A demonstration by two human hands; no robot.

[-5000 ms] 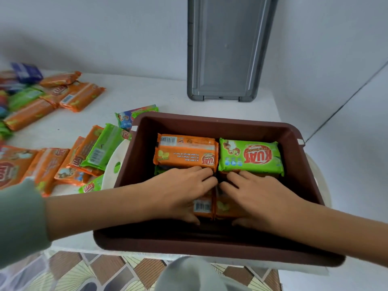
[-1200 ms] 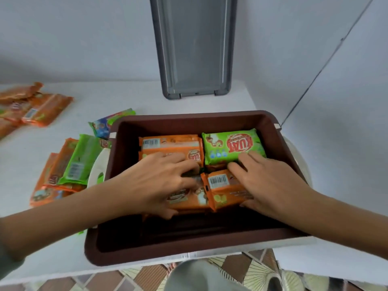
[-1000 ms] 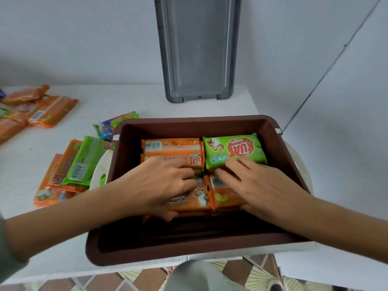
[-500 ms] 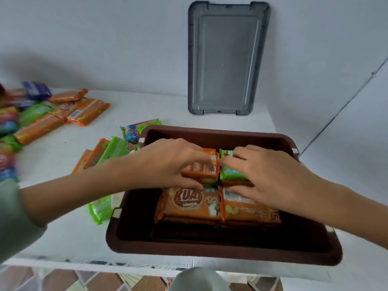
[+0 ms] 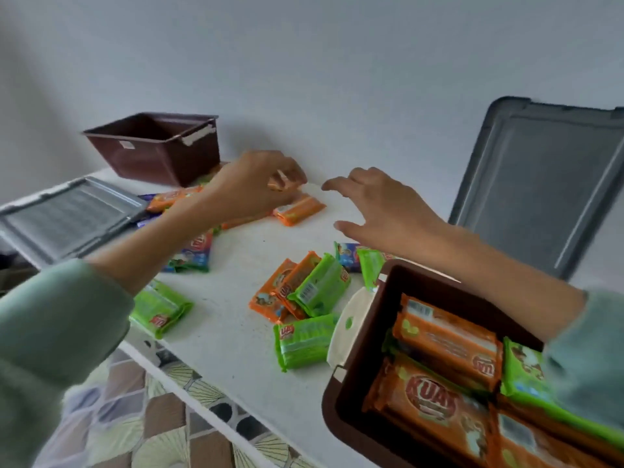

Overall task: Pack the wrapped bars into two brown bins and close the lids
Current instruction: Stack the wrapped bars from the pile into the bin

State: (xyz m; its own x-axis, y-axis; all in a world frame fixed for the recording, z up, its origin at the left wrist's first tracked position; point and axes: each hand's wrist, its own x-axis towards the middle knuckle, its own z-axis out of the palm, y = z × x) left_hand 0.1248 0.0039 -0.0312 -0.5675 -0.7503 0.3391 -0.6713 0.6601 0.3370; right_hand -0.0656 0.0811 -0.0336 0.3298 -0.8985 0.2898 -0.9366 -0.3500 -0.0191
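The orange bar (image 5: 282,185) lies far across the table (image 5: 243,349), near the wall, pinched in the curled fingers of our left hand (image 5: 250,187). Our right hand (image 5: 385,207) hovers beside it, spread and empty. The wrapper looks slick, so a light pinch could drop it short of the near bin (image 5: 351,383) at right. Our left sleeve (image 5: 50,332) could also sweep the loose bars (image 5: 304,292) off the edge.

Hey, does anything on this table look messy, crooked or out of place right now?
Nothing looks spilled or damaged. Loose wrapped bars lie in crooked heaps across the table. The oddest thing: a white disc sticks out from under the near brown bin, so that bin may not sit flat.
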